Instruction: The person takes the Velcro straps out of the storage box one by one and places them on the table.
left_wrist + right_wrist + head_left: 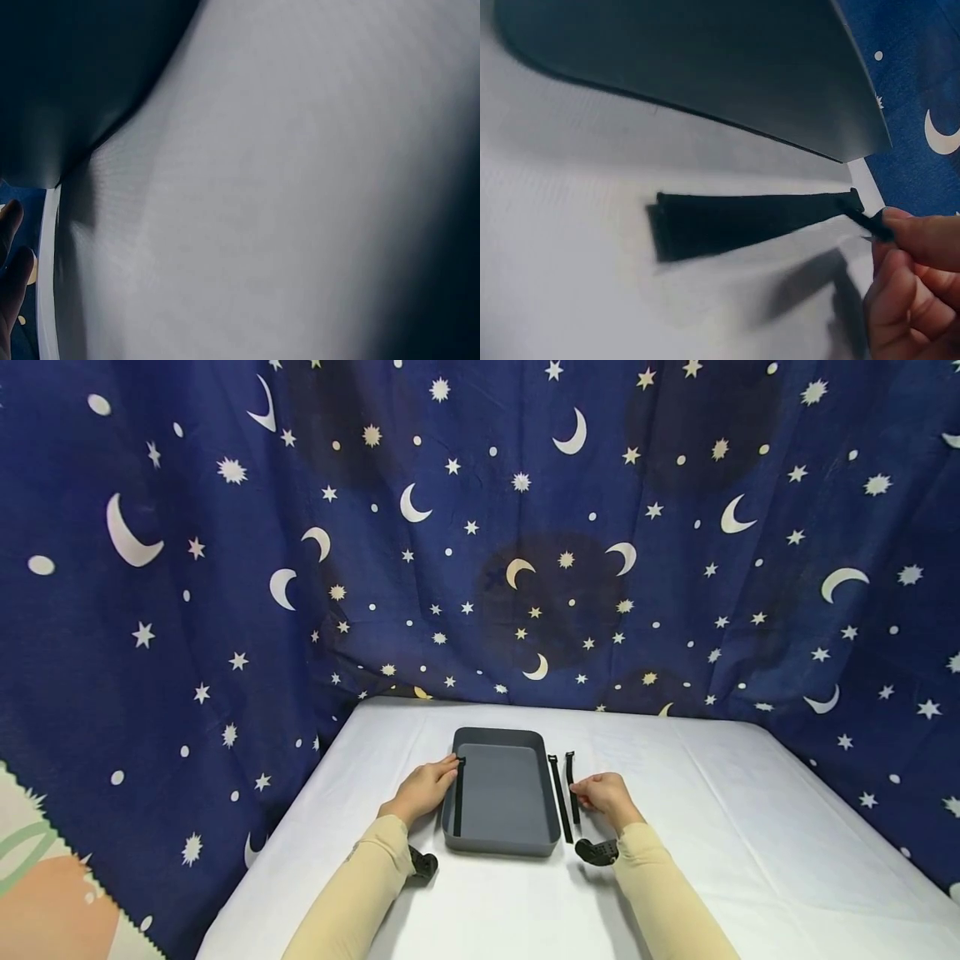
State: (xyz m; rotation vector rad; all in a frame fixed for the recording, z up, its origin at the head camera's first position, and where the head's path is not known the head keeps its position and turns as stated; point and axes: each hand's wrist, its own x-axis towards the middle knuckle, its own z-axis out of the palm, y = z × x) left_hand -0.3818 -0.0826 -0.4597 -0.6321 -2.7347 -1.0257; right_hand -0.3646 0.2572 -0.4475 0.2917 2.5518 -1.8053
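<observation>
A dark grey, shallow rectangular tray [506, 793] with rounded corners sits on the white cloth-covered surface [750, 827]. Inside it, a thin black fabric strap [459, 806] lies along its left side. The left hand [423, 788], fingers extended, touches the tray's left rim. Just right of the tray lies a second black strap [559, 800]; farther right of the tray, the right hand [606, 793] pinches a third black strap [570, 768] between thumb and fingers.

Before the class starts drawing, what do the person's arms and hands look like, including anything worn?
The left sleeve and right sleeve are long and pale beige. A rounded black left wrist device and a black right wrist device show beside them. The left hand and right hand are bare.
</observation>
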